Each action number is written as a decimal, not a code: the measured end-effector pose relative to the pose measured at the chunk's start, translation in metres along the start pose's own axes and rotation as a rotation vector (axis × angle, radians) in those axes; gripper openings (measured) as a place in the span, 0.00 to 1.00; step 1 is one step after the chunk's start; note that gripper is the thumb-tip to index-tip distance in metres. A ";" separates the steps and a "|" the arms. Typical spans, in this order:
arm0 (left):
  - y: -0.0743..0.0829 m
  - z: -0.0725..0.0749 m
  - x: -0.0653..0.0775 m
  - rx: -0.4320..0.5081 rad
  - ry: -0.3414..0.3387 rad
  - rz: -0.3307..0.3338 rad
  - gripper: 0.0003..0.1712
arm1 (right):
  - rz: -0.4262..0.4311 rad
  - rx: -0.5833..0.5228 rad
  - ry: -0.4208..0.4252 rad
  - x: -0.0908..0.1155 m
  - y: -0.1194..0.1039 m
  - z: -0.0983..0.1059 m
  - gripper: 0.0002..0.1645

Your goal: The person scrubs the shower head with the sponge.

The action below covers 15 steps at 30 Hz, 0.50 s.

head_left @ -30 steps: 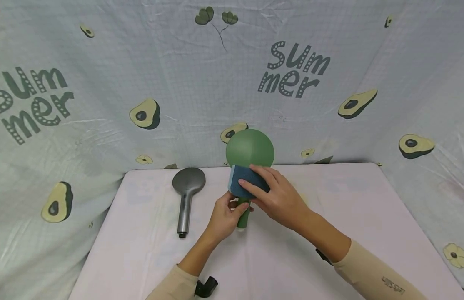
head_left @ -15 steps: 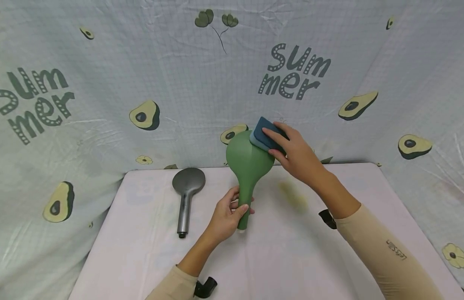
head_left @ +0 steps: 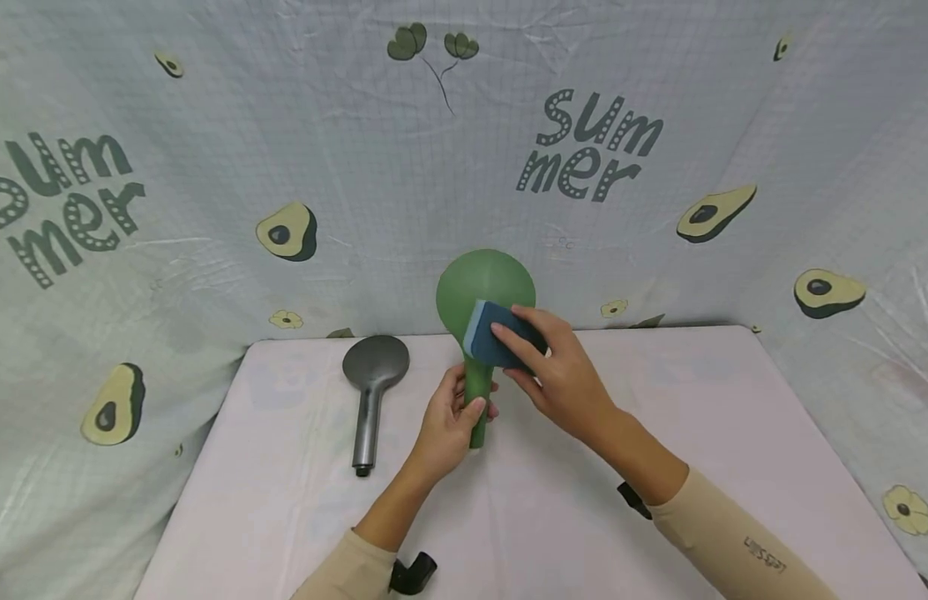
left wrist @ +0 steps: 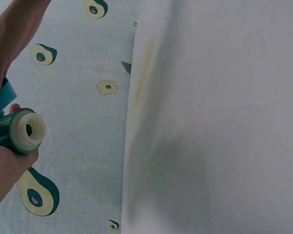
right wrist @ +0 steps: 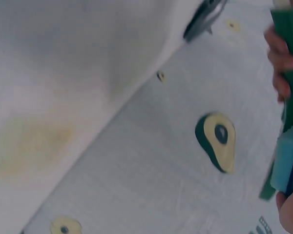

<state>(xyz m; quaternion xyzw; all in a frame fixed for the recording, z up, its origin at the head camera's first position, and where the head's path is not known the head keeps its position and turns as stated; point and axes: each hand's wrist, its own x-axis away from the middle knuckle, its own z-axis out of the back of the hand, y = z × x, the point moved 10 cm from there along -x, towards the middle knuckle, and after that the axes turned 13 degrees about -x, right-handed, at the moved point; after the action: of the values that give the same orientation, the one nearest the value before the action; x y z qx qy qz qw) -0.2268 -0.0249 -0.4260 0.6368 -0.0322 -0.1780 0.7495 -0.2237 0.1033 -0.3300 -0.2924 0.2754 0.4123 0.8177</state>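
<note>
My left hand (head_left: 446,423) grips the handle of a green shower head (head_left: 485,279), its round head tilted up and away above the table's far edge. In the left wrist view the whitish hollow end of the handle (left wrist: 31,130) faces the camera. My right hand (head_left: 565,371) holds a two-tone blue sponge (head_left: 501,335) against the shower head, where the round head narrows into the handle. The sponge hides part of that neck. A dark grey shower head (head_left: 376,362) lies on the table to the left of my left hand.
A pinkish-white cloth covers the table (head_left: 299,533). Behind it hangs a pale curtain (head_left: 359,167) printed with avocados and lettering, close to the far edge. Dark wrist-worn gear (head_left: 413,573) shows by the left sleeve.
The sponge went from the neck up to the upper right of the green shower head, then back down to the neck. The green shower head has shifted slightly left and up.
</note>
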 end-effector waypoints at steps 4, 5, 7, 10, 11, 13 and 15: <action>0.005 0.004 0.001 0.013 0.019 -0.029 0.26 | 0.045 -0.006 0.038 0.011 -0.013 -0.009 0.36; 0.005 0.004 0.002 0.020 0.019 -0.033 0.25 | 0.044 -0.008 0.050 0.012 -0.012 -0.008 0.33; 0.006 0.004 0.002 0.043 0.025 -0.029 0.25 | 0.032 -0.010 0.077 0.012 -0.008 -0.004 0.30; 0.004 0.005 0.004 0.088 0.046 -0.004 0.25 | -0.001 -0.013 0.117 0.008 0.003 0.007 0.30; 0.003 0.006 0.004 0.103 0.058 0.008 0.25 | -0.010 -0.016 0.127 0.006 0.006 0.012 0.30; 0.000 0.009 0.006 0.123 0.084 0.028 0.25 | -0.037 -0.016 0.138 0.001 0.013 0.020 0.34; -0.003 0.010 0.007 0.139 0.102 0.040 0.24 | -0.070 -0.014 0.137 -0.004 0.020 0.027 0.40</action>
<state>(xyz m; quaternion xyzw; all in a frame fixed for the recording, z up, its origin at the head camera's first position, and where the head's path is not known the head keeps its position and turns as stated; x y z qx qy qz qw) -0.2232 -0.0368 -0.4279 0.6946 -0.0189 -0.1276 0.7077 -0.2369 0.1303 -0.3136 -0.3351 0.3176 0.3643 0.8088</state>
